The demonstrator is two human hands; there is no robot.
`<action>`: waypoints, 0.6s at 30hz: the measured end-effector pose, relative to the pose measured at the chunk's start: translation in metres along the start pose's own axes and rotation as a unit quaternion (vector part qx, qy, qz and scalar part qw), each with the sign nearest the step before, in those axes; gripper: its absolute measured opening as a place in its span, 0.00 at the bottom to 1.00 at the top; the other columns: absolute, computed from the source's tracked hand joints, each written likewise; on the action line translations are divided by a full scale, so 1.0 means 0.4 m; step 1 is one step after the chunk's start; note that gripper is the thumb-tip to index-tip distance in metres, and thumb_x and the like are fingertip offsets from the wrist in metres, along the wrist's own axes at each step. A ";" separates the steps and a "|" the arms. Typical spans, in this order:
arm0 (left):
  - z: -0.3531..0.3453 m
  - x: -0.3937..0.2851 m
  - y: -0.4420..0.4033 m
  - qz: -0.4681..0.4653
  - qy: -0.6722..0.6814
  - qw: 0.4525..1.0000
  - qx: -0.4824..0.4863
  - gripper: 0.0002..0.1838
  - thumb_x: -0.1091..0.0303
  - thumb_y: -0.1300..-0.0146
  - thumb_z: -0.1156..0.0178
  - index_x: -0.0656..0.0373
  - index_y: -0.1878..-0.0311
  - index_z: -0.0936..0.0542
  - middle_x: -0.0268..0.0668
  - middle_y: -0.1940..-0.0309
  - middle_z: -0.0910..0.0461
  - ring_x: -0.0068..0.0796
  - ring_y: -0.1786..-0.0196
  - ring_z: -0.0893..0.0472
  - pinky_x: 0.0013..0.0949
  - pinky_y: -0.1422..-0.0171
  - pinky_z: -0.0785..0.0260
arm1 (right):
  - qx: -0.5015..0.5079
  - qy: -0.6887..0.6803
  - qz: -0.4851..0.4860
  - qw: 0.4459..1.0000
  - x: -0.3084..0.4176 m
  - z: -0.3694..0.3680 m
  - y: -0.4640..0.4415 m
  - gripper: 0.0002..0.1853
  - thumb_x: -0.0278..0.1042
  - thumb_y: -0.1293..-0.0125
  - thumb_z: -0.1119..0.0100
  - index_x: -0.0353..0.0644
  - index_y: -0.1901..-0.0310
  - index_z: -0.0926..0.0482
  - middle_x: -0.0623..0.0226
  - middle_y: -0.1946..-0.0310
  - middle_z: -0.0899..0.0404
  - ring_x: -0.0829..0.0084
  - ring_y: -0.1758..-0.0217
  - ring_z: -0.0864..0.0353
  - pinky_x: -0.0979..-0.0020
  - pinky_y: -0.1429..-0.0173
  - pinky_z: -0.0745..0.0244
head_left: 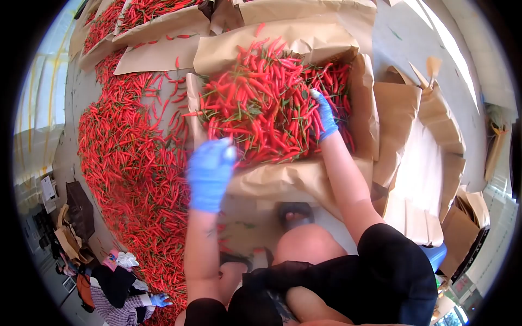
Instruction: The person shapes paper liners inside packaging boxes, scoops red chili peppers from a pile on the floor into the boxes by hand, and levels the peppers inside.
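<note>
Black sleeves [397, 266] are worn; right hand [327, 117] is pressed against chillies [261, 98], left hand [210, 175] blurred beside near-left corner of box [365, 114]; grips cannot be told.

Produce packing area; heaped red chillies [136, 163]; paper-lined boxes [365, 108]

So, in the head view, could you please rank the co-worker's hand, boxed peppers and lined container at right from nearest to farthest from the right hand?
1. Boxed peppers, at the right hand.
2. Lined container, to its right.
3. Co-worker's hand, lower left.
</note>
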State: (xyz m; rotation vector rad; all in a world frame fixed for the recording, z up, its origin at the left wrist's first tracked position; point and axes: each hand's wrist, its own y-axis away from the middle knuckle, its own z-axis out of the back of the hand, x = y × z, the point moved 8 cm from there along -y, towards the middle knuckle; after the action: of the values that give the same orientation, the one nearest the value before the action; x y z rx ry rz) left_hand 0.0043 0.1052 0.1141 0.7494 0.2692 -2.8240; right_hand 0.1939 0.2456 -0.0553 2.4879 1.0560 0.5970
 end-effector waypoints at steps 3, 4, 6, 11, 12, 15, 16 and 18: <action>-0.157 -0.180 -0.109 -0.129 0.021 0.990 -0.045 0.10 0.66 0.47 0.39 0.56 0.61 0.18 0.39 0.70 0.21 0.36 0.65 0.22 0.38 0.57 0.29 | 0.025 -0.036 -0.030 0.999 -0.016 -0.004 -0.003 0.24 0.43 0.39 0.47 0.39 0.44 0.29 0.56 0.50 0.23 0.60 0.49 0.23 0.57 0.41 0.28; -0.210 -0.202 -0.137 -0.144 -0.020 0.988 -0.048 0.12 0.63 0.45 0.40 0.57 0.60 0.19 0.39 0.70 0.23 0.38 0.66 0.23 0.41 0.59 0.30 | 0.000 -0.038 -0.032 0.999 -0.016 0.023 -0.010 0.24 0.43 0.40 0.46 0.38 0.46 0.28 0.54 0.51 0.22 0.59 0.50 0.22 0.57 0.42 0.28; -0.291 -0.186 -0.190 -0.070 -0.105 0.992 0.008 0.15 0.59 0.44 0.42 0.57 0.57 0.20 0.41 0.67 0.23 0.41 0.63 0.23 0.44 0.57 0.30 | -0.014 -0.038 -0.020 0.999 -0.015 0.036 -0.017 0.22 0.42 0.40 0.46 0.38 0.48 0.28 0.54 0.54 0.22 0.59 0.53 0.21 0.58 0.44 0.27; -0.355 -0.111 -0.223 0.004 -0.114 0.991 0.074 0.12 0.59 0.42 0.44 0.55 0.61 0.20 0.41 0.66 0.21 0.42 0.60 0.22 0.43 0.53 0.30 | -0.044 0.009 0.020 0.999 0.001 0.034 -0.008 0.18 0.40 0.41 0.46 0.40 0.52 0.27 0.56 0.56 0.21 0.60 0.56 0.20 0.60 0.47 0.24; -0.351 -0.108 -0.221 -0.007 -0.118 0.990 0.082 0.11 0.59 0.41 0.44 0.55 0.63 0.20 0.41 0.65 0.21 0.42 0.60 0.22 0.43 0.53 0.30 | -0.059 0.017 0.026 0.998 0.002 0.035 -0.015 0.19 0.40 0.41 0.45 0.40 0.50 0.27 0.56 0.56 0.21 0.61 0.55 0.20 0.61 0.47 0.24; -0.305 -0.121 -0.188 -0.109 -0.074 0.991 0.011 0.08 0.64 0.41 0.43 0.58 0.63 0.22 0.44 0.65 0.23 0.43 0.62 0.23 0.43 0.53 0.30 | -0.019 -0.008 -0.012 1.000 -0.009 0.002 0.006 0.20 0.40 0.42 0.45 0.40 0.49 0.27 0.57 0.55 0.21 0.63 0.55 0.20 0.62 0.48 0.23; -0.241 -0.116 -0.172 -0.105 -0.006 0.993 -0.052 0.08 0.65 0.40 0.43 0.58 0.62 0.23 0.43 0.66 0.24 0.41 0.63 0.23 0.41 0.56 0.29 | 0.003 0.008 -0.002 1.000 -0.003 -0.007 0.002 0.22 0.40 0.42 0.45 0.41 0.46 0.28 0.58 0.55 0.21 0.64 0.55 0.20 0.63 0.48 0.23; -0.123 -0.048 -0.123 0.034 0.277 0.953 -0.121 0.07 0.66 0.37 0.45 0.58 0.60 0.25 0.39 0.68 0.25 0.34 0.65 0.24 0.35 0.61 0.29 | 0.010 0.010 -0.005 1.000 0.006 -0.008 0.003 0.23 0.40 0.42 0.45 0.41 0.45 0.28 0.58 0.54 0.21 0.64 0.54 0.20 0.63 0.48 0.22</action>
State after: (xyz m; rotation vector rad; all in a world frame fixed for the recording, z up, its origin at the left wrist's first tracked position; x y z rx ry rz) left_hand 0.0315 0.1667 0.0878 1.4410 0.6447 -2.3949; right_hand 0.1946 0.2471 -0.0513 2.4974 1.0862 0.6131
